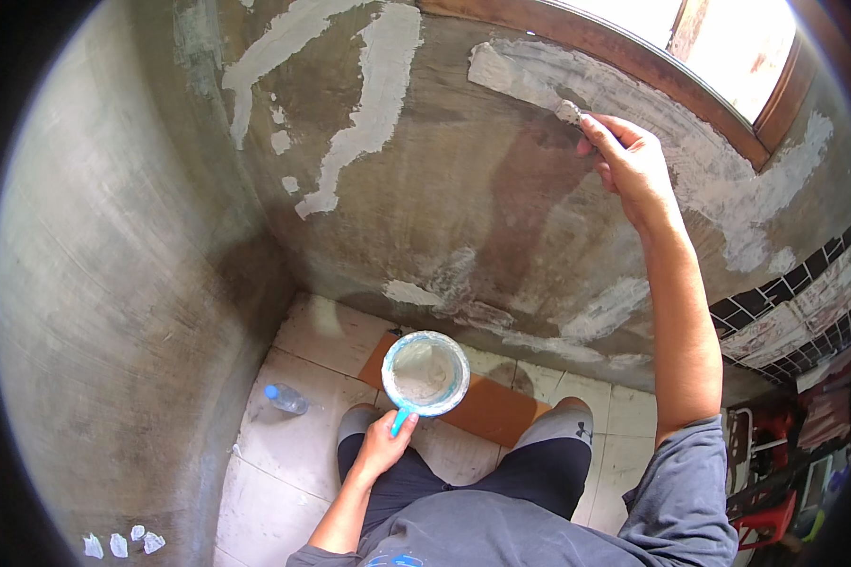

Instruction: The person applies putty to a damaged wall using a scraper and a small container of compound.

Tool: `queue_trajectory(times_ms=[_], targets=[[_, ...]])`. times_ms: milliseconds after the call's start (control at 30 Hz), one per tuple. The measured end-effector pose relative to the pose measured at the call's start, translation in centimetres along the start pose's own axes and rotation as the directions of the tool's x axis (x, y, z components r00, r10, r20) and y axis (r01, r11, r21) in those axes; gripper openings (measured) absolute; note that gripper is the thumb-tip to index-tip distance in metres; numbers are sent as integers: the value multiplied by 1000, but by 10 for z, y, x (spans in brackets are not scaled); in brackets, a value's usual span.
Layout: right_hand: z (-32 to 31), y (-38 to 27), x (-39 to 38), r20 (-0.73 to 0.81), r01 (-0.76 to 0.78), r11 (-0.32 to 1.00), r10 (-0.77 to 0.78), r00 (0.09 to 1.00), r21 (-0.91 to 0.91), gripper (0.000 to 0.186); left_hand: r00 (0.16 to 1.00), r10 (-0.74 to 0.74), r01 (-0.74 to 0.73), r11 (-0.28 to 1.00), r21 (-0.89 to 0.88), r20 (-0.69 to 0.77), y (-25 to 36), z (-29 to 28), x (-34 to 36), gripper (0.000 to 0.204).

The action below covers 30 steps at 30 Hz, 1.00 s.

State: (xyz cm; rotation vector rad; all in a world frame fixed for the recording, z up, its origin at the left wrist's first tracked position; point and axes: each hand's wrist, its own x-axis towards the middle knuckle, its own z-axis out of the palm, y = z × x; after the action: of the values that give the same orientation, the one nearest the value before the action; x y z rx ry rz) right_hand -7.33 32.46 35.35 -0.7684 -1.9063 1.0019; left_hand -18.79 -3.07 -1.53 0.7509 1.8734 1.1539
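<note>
My left hand [382,448] is closed around the handle of a blue plastic dipper [461,369], held level above my lap. White putty [421,367] coats its inside and lies in the bottom. Raised to the wall under the window, my right hand [632,163] pinches a small putty knife [569,111]. Its blade is caked with putty and touches the wall, or is very close to it; most of its handle is hidden by my fingers. A pale putty strip [515,77] runs along the wall beside the blade.
A wooden window frame [624,42] borders the wall above. Other putty patches [383,90] mark the grey wall [425,189]. A bottle with a blue cap [286,399] and a brown board [496,411] lie on the tiled floor [269,463]. Red chairs [764,524] stand at right.
</note>
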Motion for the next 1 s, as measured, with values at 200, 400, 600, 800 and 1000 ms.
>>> queue_trajectory(times_ms=[200, 400, 600, 800, 1000], targets=[[-21, 0, -20, -82, -20, 999, 16, 996, -51, 33, 1000, 12, -12, 1000, -3, 12, -4, 5, 4, 48], [-31, -6, -35, -58, 10, 999, -13, 998, -51, 32, 999, 27, -27, 1000, 6, 25, -6, 6, 5, 49], [-17, -4, -7, -11, 51, 997, -52, 999, -59, 34, 1000, 20, -20, 1000, 23, 22, -6, 6, 3, 49], [-29, -1, -7, -87, -69, 997, 66, 994, -29, 34, 997, 59, -57, 997, -45, 43, -15, 7, 6, 40], [-58, 8, -14, -101, -82, 995, 76, 992, -59, 36, 995, -63, 69, 994, -84, 73, 8, 5, -1, 45]])
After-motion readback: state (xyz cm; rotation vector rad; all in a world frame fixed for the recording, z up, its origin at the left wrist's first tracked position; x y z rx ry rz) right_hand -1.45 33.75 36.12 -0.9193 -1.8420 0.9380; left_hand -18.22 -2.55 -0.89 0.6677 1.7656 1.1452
